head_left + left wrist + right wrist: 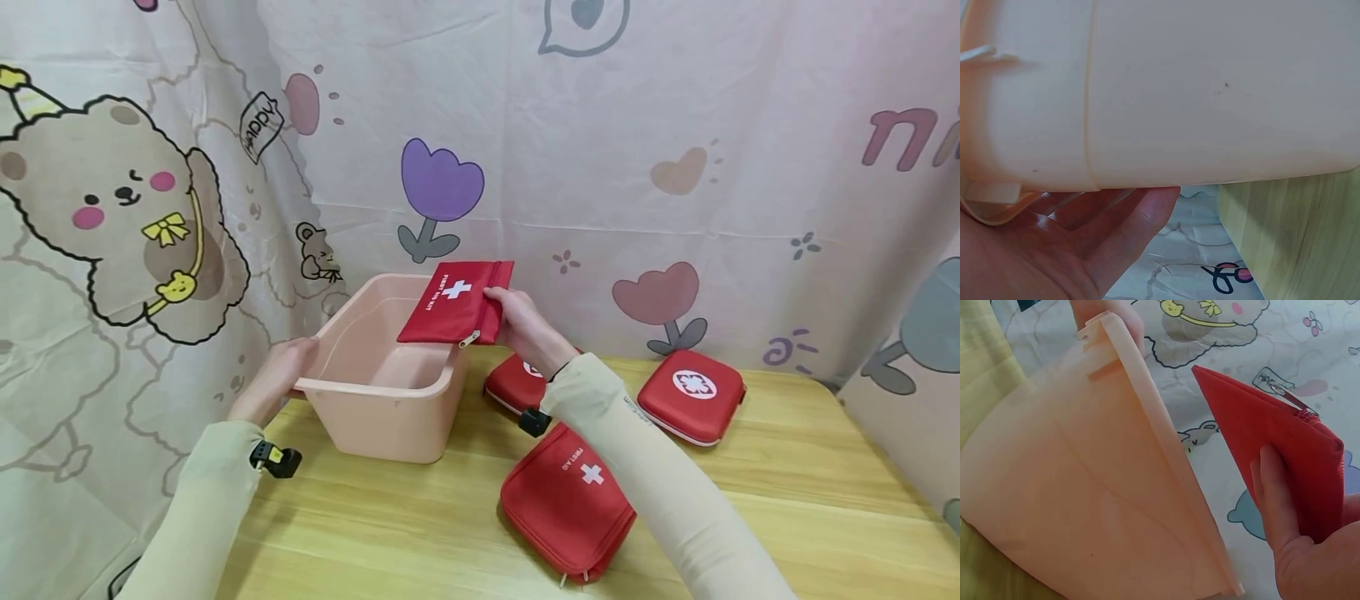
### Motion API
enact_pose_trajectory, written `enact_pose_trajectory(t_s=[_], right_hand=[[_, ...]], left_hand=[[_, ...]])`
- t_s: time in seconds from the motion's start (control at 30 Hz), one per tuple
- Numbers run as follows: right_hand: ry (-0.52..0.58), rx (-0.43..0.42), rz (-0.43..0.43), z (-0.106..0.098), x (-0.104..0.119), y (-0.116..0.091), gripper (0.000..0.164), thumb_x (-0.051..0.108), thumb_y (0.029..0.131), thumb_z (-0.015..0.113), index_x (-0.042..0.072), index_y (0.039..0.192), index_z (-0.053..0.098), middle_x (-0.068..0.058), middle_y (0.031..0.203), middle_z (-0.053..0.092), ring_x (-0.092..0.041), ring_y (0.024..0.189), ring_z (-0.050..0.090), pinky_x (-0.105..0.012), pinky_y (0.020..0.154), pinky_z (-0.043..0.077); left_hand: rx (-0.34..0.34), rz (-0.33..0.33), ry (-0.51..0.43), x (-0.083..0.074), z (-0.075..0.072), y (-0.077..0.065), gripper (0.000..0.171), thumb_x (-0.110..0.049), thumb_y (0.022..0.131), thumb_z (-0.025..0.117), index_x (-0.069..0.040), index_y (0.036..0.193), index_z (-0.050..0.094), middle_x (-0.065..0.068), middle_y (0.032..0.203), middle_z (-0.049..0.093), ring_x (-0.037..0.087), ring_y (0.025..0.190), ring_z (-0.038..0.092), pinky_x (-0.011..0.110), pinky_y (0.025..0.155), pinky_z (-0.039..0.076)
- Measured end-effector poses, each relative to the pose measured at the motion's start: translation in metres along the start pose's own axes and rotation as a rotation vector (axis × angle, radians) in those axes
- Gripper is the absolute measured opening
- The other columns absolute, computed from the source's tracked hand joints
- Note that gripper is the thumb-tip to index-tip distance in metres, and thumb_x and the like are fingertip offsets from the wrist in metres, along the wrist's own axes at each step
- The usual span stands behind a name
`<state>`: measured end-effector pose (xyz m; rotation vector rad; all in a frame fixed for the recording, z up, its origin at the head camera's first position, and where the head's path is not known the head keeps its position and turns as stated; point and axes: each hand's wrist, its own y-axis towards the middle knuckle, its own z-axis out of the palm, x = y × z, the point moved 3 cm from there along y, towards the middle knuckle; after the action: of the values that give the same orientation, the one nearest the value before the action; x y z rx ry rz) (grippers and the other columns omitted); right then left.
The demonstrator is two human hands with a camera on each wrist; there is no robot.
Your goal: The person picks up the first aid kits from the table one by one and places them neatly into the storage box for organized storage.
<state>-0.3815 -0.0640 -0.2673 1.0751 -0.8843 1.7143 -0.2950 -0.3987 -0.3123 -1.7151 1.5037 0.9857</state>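
On my head camera I see the right hand (523,323) pinching the red pouch (446,312) over the pink tub (378,425), white cross (456,289) up. Only the right wrist view shows me fingers (1277,497) underneath. The left hand (281,371) grips the tub.

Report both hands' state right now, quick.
Left hand: closed, gripping the pink bin at its rim.
Right hand: closed, holding the red first aid pouch between thumb and fingers.

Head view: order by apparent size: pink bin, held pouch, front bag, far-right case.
1. Pink bin
2. Front bag, partly hidden
3. Held pouch and far-right case: too alike to rank
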Motion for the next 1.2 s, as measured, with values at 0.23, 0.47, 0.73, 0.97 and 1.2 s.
enact_pose_trajectory(t_s=[0.23, 0.47, 0.73, 0.97, 1.2], right_hand=[[-0.011, -0.025, 0.029, 0.004, -0.001, 0.005, 0.043, 0.026, 0.099, 0.057, 0.01, 0.138, 0.045, -0.009, 0.131, 0.055, -0.025, 0.117, 0.055, -0.038, 0.093, 0.051], [-0.032, -0.007, 0.033, 0.01, -0.005, 0.012, 0.045, 0.025, 0.099, 0.057, 0.01, 0.139, 0.044, -0.009, 0.133, 0.053, -0.026, 0.119, 0.053, -0.04, 0.094, 0.05], [-0.021, 0.009, 0.051, 0.019, -0.007, 0.02, 0.046, 0.023, 0.1, 0.055, 0.009, 0.142, 0.042, -0.01, 0.136, 0.051, -0.027, 0.121, 0.051, -0.039, 0.095, 0.05], [-0.021, 0.016, 0.081, 0.028, -0.007, 0.026, 0.047, 0.023, 0.1, 0.055, 0.008, 0.142, 0.041, -0.01, 0.136, 0.051, -0.026, 0.121, 0.052, -0.039, 0.095, 0.05], [-0.08, 0.035, 0.06, 0.035, -0.01, 0.029, 0.044, 0.021, 0.1, 0.055, 0.012, 0.141, 0.041, -0.01, 0.135, 0.052, -0.026, 0.118, 0.055, -0.038, 0.092, 0.051]], left_hand=[[-0.002, 0.004, -0.002, 0.002, 0.0, 0.0, 0.068, -0.047, 0.105, 0.024, 0.007, 0.145, 0.035, 0.029, 0.129, 0.049, 0.027, 0.097, 0.059, 0.036, 0.071, 0.055], [-0.005, -0.009, -0.017, 0.003, 0.003, -0.003, 0.067, -0.046, 0.105, 0.025, 0.007, 0.146, 0.034, 0.029, 0.13, 0.047, 0.034, 0.105, 0.055, 0.034, 0.071, 0.055], [-0.009, -0.004, -0.012, -0.002, 0.001, -0.002, 0.067, -0.045, 0.105, 0.024, 0.007, 0.146, 0.033, 0.03, 0.133, 0.044, 0.035, 0.108, 0.053, 0.037, 0.074, 0.055], [-0.008, -0.011, -0.007, -0.002, 0.001, -0.004, 0.066, -0.044, 0.106, 0.023, 0.007, 0.147, 0.032, 0.03, 0.133, 0.045, 0.036, 0.11, 0.053, 0.035, 0.073, 0.055], [-0.012, -0.002, -0.007, -0.004, 0.002, -0.004, 0.065, -0.043, 0.106, 0.024, 0.007, 0.146, 0.033, 0.029, 0.133, 0.045, 0.036, 0.11, 0.052, 0.034, 0.073, 0.055]])
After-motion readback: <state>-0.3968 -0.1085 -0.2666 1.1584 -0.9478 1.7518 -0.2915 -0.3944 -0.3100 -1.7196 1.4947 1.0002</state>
